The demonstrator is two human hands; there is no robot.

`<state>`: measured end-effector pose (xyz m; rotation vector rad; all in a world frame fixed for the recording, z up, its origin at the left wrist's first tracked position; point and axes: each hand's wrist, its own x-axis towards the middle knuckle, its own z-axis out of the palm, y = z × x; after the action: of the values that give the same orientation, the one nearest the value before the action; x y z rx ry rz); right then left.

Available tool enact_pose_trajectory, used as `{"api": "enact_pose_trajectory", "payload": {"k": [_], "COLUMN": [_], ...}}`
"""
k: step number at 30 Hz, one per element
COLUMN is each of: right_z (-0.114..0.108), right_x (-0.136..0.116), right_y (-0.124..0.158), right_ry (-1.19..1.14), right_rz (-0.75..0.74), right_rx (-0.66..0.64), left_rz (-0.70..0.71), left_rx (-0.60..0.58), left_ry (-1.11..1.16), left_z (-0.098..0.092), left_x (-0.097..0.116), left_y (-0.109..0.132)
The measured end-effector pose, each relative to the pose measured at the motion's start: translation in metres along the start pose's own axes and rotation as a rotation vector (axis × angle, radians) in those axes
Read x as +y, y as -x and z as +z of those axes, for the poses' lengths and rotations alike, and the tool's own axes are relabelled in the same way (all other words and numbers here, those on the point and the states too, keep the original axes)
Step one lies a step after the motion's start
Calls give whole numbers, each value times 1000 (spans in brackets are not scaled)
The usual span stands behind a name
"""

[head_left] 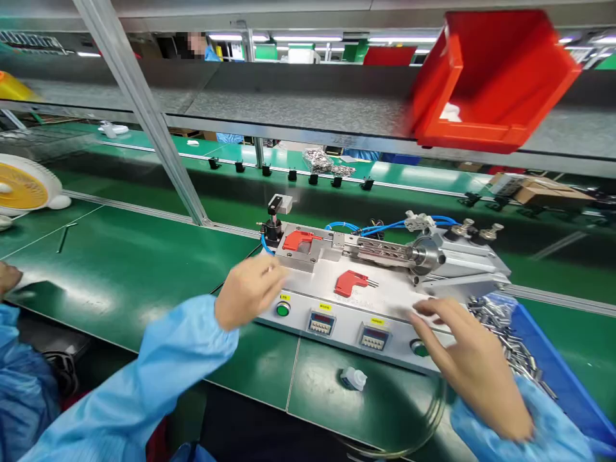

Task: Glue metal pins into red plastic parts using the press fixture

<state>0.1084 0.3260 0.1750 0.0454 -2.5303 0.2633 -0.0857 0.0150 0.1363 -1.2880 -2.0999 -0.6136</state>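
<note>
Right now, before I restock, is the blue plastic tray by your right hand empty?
Not empty: loose silver metal pieces lie heaped inside the blue plastic tray.

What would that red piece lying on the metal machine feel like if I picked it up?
The red piece looks like moulded plastic, so it is probably light and fairly stiff. Its flat, angular body seems unlikely to roll on the metal plate. The thin metal prongs at its end might bend if pushed hard.

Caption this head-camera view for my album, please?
Left hand and right hand flank a red part on a pneumatic fixture.
</note>
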Motion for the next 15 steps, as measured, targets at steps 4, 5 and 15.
{"api": "enact_pose_trajectory", "payload": {"k": [4,5,15], "right_z": [3,8,19], "right_x": [9,10,12], "right_y": [48,57,76], "right_ry": [50,34,-217], "right_rz": [130,159,477], "right_rx": [104,103,17], "left_rz": [11,7,-157], "left_rx": [-30,-73,-326], "left_ry": [28,27,192], "left_z": [14,16,4], "left_x": [22,23,21], "left_y": [52,58,46]}}
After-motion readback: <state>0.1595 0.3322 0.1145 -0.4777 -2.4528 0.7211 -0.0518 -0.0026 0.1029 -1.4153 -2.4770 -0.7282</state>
